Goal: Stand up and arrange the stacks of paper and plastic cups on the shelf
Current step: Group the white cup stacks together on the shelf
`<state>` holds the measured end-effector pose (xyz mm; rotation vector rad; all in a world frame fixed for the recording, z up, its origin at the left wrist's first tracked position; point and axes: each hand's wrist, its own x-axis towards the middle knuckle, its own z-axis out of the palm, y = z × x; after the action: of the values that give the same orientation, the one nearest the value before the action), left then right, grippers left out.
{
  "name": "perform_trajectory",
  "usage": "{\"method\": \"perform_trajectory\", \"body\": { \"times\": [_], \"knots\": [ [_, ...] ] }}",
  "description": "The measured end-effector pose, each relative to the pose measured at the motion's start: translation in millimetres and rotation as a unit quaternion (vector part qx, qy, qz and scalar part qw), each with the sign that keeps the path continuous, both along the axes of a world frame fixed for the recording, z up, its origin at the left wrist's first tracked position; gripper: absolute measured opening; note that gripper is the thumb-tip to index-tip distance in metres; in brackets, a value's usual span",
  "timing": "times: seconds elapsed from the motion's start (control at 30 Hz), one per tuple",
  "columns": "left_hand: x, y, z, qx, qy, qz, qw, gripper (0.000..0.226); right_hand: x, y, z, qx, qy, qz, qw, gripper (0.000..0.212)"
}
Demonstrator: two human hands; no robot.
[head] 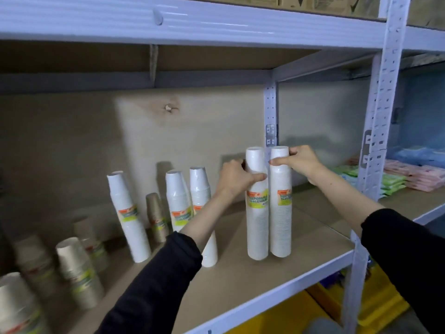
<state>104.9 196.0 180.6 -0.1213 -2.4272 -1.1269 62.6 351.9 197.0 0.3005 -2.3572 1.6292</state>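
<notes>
At the far left, blurred, the brown stacks (79,268) of paper cups stand near the front of the shelf board (240,285), some of them leaning. Next come three white stacks (128,218) toward the back wall, each tilted a little, with a short brown stack (156,218) between the first two. Our left forearm crosses in front of the third.

Our left hand (234,178) wraps fingers and thumb round the upper part of the left tall stack (257,213). Our right hand (297,162) pinches the right tall stack (280,213) near its top. Both tall stacks stand upright on the board, touching side by side. Past the metal post lie flat packets (395,182), green and pink.

We judge that we are squaring this pair into place. The next move calls for a gentle release, one hand at a time, since stacks this tall and narrow tip easily. After that we reach left for the leaning white stacks.
</notes>
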Motion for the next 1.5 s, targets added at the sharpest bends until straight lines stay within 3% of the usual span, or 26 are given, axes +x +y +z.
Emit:
{"method": "perform_trajectory", "body": {
  "times": [0.17,0.3,0.37,0.73,0.93,1.07,1.23,1.33,1.5],
  "knots": [
    [44.4,-35.3,1.6,-0.025,-0.001,0.020,0.999,0.028,9.7,-31.6,0.6,0.027,-0.006,0.044,0.999,0.034],
    [69.8,-68.3,3.9,-0.032,-0.005,0.061,0.998,0.040,18.7,-61.4,-0.2,0.044,-0.009,0.094,0.995,0.028],
    [79.3,-86.6,4.6,-0.041,-0.008,0.078,0.996,0.035,22.3,-75.7,-2.3,0.039,-0.015,0.127,0.991,0.032],
    [94.8,-137.5,-14.9,-0.009,-0.033,0.122,0.992,0.030,38.3,-135.0,-15.6,0.011,-0.036,0.214,0.976,0.012],
    [93.0,-140.3,-33.4,0.008,-0.027,0.103,0.994,0.026,34.4,-143.1,-36.4,0.005,-0.039,0.212,0.976,0.037],
    [91.6,-139.0,-42.2,0.038,-0.008,0.080,0.996,0.027,32.2,-140.1,-45.8,-0.022,-0.038,0.187,0.981,0.013],
    [88.2,-140.4,-49.4,0.034,-0.017,0.068,0.997,0.047,33.5,-137.6,-59.8,-0.008,-0.028,0.196,0.980,0.017],
    [85.2,-144.7,-63.3,0.036,-0.066,0.061,0.995,0.060,34.9,-136.1,-71.9,-0.008,-0.034,0.205,0.978,0.048],
    [87.7,-145.0,-94.4,0.021,-0.110,0.059,0.992,0.058,40.1,-131.9,-94.9,0.036,-0.061,0.205,0.976,0.050]
  ]
}}
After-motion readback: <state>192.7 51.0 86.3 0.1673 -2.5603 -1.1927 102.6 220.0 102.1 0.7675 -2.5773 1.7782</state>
